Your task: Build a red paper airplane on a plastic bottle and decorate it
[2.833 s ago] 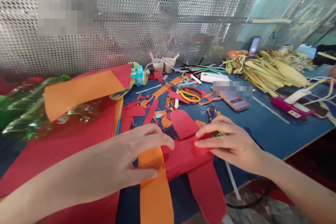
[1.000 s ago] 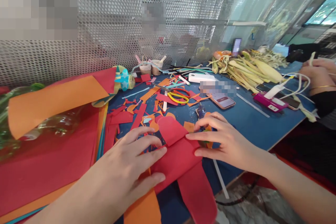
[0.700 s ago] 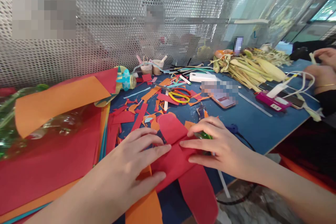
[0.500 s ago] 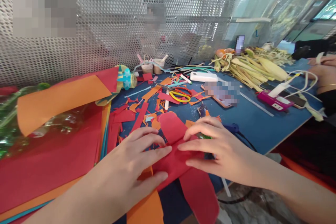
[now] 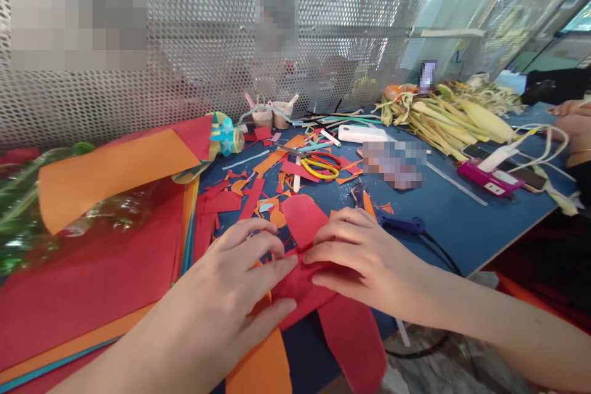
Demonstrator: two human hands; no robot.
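My left hand (image 5: 247, 271) rests with spread, slightly bent fingers on the left part of a red sheet piece (image 5: 302, 286), which looks like craft foam or thick paper. From the other side, my right hand (image 5: 351, 252) lays its fingertips on the same piece, fingers apart. A rounded red petal-like flap (image 5: 305, 218) sticks out beyond the fingers, and a longer red strip (image 5: 355, 341) reaches toward me. Under my left hand an orange strip (image 5: 263, 363) runs to the table's near edge. How these pieces join is hidden by my hands.
Stacked coloured sheets (image 5: 92, 301) and green plastic bottles (image 5: 28, 209) lie left. Beyond my hands are paper scraps (image 5: 226, 200), scissors (image 5: 323, 166), a blue corded tool (image 5: 404, 223) and a phone (image 5: 392, 166). Dried husks (image 5: 443, 114), a pink power adapter (image 5: 489, 178) and another person's hand (image 5: 575, 120) are right.
My right hand has slid a little left over the red piece, closer to my left hand, uncovering more of the blue corded tool. My left hand stays nearly in place.
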